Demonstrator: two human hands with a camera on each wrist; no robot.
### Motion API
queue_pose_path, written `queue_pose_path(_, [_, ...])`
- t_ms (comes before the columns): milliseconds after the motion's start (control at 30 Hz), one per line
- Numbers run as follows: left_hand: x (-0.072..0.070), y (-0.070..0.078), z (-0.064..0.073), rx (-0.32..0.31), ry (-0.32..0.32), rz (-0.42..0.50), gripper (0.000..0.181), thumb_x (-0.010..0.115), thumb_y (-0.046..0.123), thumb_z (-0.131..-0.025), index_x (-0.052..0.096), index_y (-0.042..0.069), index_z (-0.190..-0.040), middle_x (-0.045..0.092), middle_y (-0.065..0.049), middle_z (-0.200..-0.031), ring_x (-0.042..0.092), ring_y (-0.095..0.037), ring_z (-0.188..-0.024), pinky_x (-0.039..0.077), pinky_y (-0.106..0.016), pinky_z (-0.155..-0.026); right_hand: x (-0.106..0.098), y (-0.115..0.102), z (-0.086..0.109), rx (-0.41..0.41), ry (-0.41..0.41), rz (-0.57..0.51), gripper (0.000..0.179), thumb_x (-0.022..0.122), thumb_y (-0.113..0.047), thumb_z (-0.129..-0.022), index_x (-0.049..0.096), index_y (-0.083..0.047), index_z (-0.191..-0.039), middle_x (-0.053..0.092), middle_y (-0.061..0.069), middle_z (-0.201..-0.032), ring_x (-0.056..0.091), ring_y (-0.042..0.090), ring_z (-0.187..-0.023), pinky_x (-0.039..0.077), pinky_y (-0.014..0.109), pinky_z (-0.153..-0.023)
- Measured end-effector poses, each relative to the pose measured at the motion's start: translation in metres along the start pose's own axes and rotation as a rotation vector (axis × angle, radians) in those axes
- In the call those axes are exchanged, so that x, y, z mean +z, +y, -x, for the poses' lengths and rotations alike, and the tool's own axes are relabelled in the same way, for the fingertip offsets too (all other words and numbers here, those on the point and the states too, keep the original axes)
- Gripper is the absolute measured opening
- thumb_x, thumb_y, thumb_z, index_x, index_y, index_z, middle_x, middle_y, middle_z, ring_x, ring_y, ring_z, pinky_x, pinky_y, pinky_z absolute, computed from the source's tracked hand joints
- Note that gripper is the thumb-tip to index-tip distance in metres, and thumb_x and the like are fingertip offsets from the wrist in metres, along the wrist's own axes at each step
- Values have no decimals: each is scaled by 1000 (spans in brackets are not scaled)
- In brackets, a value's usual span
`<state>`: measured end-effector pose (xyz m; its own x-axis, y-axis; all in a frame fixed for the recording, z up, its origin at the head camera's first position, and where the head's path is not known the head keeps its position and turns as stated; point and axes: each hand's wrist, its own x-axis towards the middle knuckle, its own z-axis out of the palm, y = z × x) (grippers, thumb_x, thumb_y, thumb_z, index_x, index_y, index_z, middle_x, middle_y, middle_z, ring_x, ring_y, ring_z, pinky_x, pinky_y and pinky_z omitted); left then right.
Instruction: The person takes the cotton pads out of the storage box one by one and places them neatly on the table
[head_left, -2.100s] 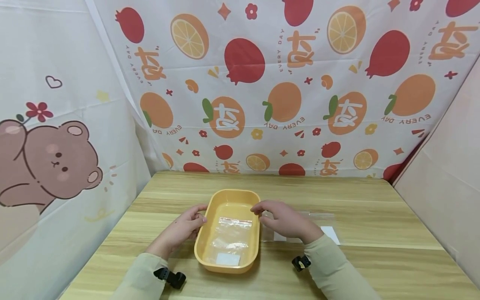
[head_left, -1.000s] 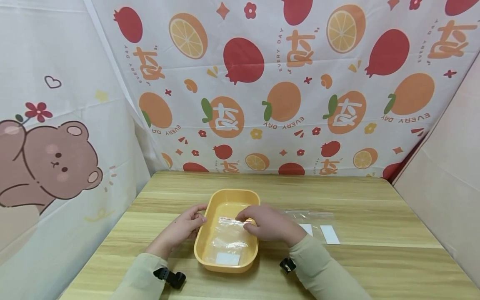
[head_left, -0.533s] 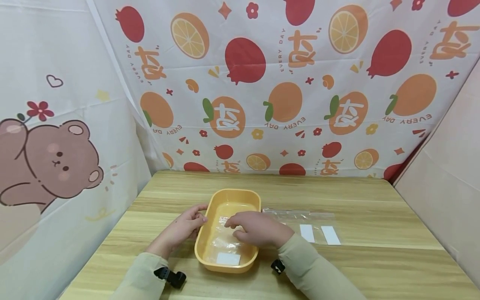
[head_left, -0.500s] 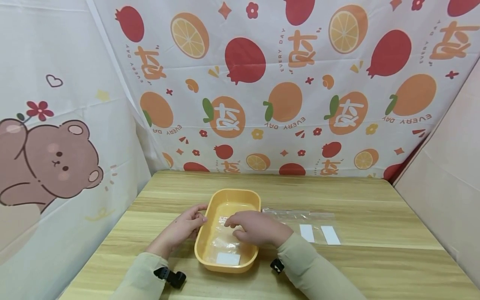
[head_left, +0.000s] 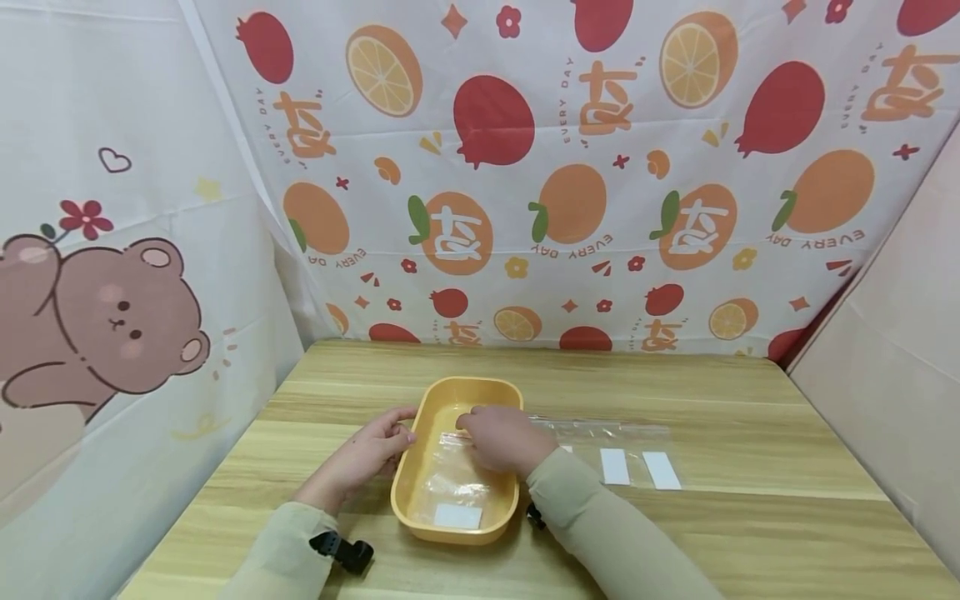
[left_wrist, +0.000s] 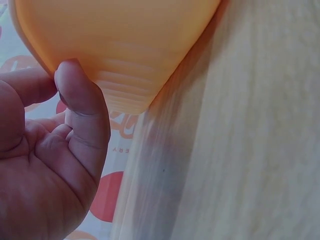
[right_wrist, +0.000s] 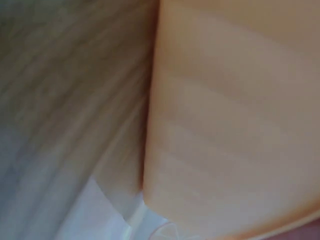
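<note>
A yellow plastic tray (head_left: 457, 537) stands on the table, its near end toward me. Inside lies a clear zip bag (head_left: 457, 479) with a white label at its lower end. My left hand (head_left: 367, 454) grips the tray's left rim; the left wrist view shows the thumb and index finger pinching that edge. Reaching over the right rim, my right hand (head_left: 506, 435) is inside the tray at the bag's zip end, fingers bent downward. Its fingertips are hidden, so whether they pinch the bag cannot be seen. The right wrist view shows mainly the tray's outer wall (right_wrist: 225, 125), blurred.
Right of the tray, several clear zip bags with white labels (head_left: 661, 471) lie overlapping on the wood-grain table (head_left: 750, 533). A fruit-print curtain (head_left: 555, 308) hangs behind the table, with a bear-print curtain (head_left: 142, 308) at the left. Black wrist cameras (head_left: 348, 553) sit on both cuffs.
The right hand has moved left from the tray's right rim to inside it, over the bag's zip end, and its fingers now point more downward. The left hand and tray stay put.
</note>
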<state>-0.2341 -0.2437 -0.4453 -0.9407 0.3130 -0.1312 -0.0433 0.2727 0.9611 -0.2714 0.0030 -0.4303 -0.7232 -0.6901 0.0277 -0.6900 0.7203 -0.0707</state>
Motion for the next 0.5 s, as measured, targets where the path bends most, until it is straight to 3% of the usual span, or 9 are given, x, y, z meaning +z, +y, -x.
queue_pose_path(233, [-1,-3,-3,3,-3,1,53,52,15,-106,34,3,-153,54,-16,-100,56,-21,-79,55,-35,-67,6,-1,-5,25,-5,91,7,62,-27,-98,67,-23,-99,55,-4,-85,54,15,-73,47,34,-63])
queue_pose_path(500, [-2,-2,-4,15,-18,12,55,53,15,-105,32,1,-154,55,-15,-98,57,-21,-78,55,-35,-65,8,-1,-9,69,-42,59,16,56,-24,-101,70,-25,-109,58,-3,-89,57,16,-77,49,37,-63])
